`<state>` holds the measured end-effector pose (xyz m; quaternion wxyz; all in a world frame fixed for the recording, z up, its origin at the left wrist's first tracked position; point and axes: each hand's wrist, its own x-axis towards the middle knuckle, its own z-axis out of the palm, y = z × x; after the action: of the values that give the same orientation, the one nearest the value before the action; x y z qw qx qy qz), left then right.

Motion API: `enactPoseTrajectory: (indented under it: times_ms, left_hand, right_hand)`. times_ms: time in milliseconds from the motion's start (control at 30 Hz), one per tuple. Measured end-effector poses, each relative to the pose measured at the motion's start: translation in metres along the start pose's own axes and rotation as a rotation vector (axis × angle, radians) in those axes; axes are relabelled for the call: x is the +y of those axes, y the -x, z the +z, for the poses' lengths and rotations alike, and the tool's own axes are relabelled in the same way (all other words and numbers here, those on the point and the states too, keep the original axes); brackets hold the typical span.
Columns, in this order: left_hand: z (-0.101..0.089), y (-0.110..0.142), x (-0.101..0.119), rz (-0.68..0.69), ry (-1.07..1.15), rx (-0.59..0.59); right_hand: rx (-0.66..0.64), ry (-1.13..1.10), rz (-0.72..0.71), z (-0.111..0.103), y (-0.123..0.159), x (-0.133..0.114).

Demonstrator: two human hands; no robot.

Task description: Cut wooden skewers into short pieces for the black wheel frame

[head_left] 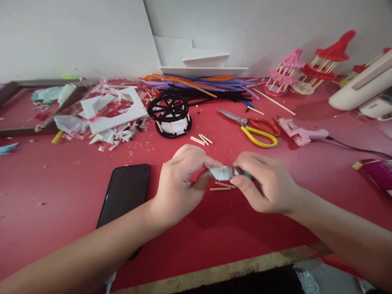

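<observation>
My right hand (266,179) is closed around the green handle of a utility knife, its wide, stained blade (221,173) pointing left. Thumb and forefinger of my left hand (180,183) pinch at the blade's tip. A pale bit of wooden stick (224,166) shows along the blade's upper edge; the rest is hidden. Below the blade, short wooden sticks (220,189) lie on the red table, and several more cut sticks (201,139) lie beyond my hands. Behind them stands a small round frame (168,108) of black pipe cleaner, with a white base and stick posts.
Left of my hands lies a black phone (125,194). Scissors (260,132) and a pink glue gun (301,131) are at right. Pipe cleaners (202,83), foam scraps (116,110) and pink (286,73) and red (330,61) stick models line the back.
</observation>
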<state>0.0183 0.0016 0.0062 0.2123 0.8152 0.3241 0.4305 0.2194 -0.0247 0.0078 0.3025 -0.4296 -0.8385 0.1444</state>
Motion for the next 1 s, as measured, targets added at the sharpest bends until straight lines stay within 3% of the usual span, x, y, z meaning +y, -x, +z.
enactPoseTrajectory:
  times_ms: [133,233,300,500,667,1000]
  left_hand:
    - [-0.001,0.000,0.003,0.018,0.009,0.021]
    - [-0.001,0.001,0.004,0.034,0.068,0.024]
    - [0.002,0.001,0.002,0.002,0.067,0.049]
    - [0.008,0.000,-0.004,-0.025,0.058,0.040]
    - [0.006,0.001,-0.004,-0.018,0.086,-0.032]
    - [0.007,0.000,-0.004,0.013,0.086,-0.041]
  right_hand:
    - [0.013,0.072,0.070,-0.005,-0.004,0.014]
    - [0.171,0.163,0.205,-0.014,-0.006,0.025]
    - [0.240,0.124,0.199,-0.018,-0.007,0.023]
    - [0.083,0.006,-0.024,-0.008,-0.005,0.002]
    - [-0.005,0.069,-0.035,-0.003,-0.002,0.000]
    - [-0.013,0.100,-0.041,-0.004,-0.003,0.000]
